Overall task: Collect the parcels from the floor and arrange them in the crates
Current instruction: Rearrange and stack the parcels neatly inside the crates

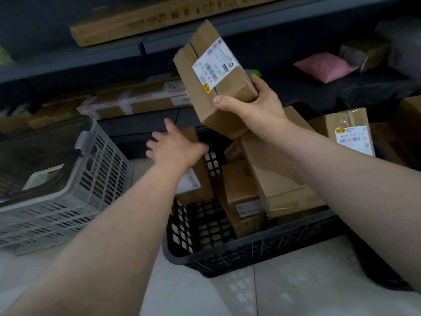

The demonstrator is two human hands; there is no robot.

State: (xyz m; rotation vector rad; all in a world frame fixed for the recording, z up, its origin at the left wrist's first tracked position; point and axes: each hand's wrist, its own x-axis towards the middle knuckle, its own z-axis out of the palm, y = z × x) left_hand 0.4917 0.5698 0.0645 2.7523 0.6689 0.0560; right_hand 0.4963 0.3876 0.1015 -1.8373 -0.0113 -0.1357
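The right hand grips a brown cardboard parcel, an oblong box held tilted in the air above the black crate, thumb across its front face and fingers curled round its far edge. The left hand, blurred, hangs over the crate's left side with fingers spread, holding nothing. The black crate is latticed plastic with a rounded rim, standing on pale glossy floor tiles. Several plain cardboard boxes lean inside it, leaving bare mesh at its near left corner. A grey slatted plastic crate sits near it on the left. The held parcel bears a white barcode label (print too small to read), a small yellow sticker and tape along its seam.
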